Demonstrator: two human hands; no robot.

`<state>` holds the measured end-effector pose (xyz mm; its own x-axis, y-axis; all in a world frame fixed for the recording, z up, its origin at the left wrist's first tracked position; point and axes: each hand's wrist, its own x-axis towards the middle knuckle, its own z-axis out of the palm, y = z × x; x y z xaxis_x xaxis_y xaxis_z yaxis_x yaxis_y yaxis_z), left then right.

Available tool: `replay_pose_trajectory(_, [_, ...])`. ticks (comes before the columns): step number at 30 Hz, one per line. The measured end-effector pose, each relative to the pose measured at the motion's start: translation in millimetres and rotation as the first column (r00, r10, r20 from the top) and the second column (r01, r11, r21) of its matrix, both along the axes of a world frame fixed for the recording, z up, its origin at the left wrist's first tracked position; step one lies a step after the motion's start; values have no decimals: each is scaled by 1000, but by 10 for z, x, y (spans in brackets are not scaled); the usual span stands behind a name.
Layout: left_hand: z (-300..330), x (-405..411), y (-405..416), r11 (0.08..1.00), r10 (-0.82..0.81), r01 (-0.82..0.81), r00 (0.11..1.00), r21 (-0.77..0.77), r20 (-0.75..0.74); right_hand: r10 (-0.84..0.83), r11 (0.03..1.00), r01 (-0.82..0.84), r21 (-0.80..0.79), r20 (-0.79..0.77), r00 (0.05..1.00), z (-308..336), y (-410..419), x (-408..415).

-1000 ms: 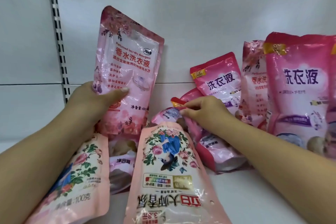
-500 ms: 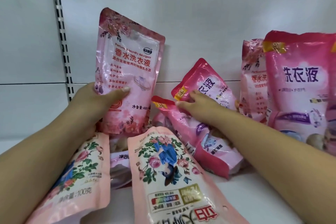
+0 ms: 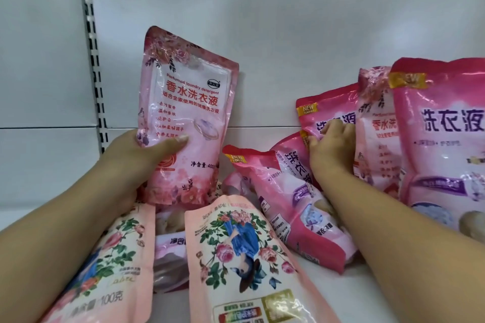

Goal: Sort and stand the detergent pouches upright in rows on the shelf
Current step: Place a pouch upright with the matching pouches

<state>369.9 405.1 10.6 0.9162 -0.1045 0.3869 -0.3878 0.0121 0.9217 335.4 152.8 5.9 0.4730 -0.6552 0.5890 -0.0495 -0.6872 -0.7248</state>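
Head view: our left hand grips an upright perfumed pouch; our right hand holds a dark-pink pouch among toppled pouches on the shelf.

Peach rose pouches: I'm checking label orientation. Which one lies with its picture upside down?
The centre front peach pouch: its blue-dressed figure is head-down. The left peach pouch, partly under the left forearm, reads upright.

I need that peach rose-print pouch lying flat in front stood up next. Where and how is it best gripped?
Probably grip the peach rose-print pouch by its far, narrower end, coming from above with thumb and fingers across both side edges. It lies flat with its print upside down to the camera, so that far end looks like the base; swing the near end upward.
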Motion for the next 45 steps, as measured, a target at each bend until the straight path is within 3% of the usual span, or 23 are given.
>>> replay_pose_trajectory(8, [7, -30, -18, 999, -38, 37, 999, -21, -7, -2, 995, -4, 95, 61, 998, -11, -68, 47])
replay_pose_trajectory(13, [8, -26, -15, 999, -28, 28, 1000, -21, -7, 3, 993, 28, 119, -254, 967, 12, 48, 124])
replay_pose_trajectory(16, [13, -31, -16, 999, -31, 31, 999, -19, -14, 93, 986, -48, 161, -284, 954, -25, 67, 189])
replay_pose_trajectory(21, [1, -26, -4, 999, -45, 44, 999, -24, -15, 108, 983, -54, 175, -318, 942, -62, -26, 193])
replay_pose_trajectory(29, [1, -27, 3, 997, -69, 69, 997, -18, -19, 246, 904, -221, 366, -24, 969, -22, -157, 63])
replay_pose_trajectory(35, [-1, -26, 8, 996, -81, 81, 996, -31, -24, 295, 791, -370, 487, 226, 929, 6, -161, 151])
replay_pose_trajectory(40, [3, 2, 16, 998, -66, 65, 998, -11, -9, 305, 842, -401, 362, 294, 906, 213, -61, 276])
replay_pose_trajectory(45, [-6, 23, 18, 1000, 1, -2, 1000, 17, 22, 375, 910, -409, 60, 298, 878, 616, 98, 345])
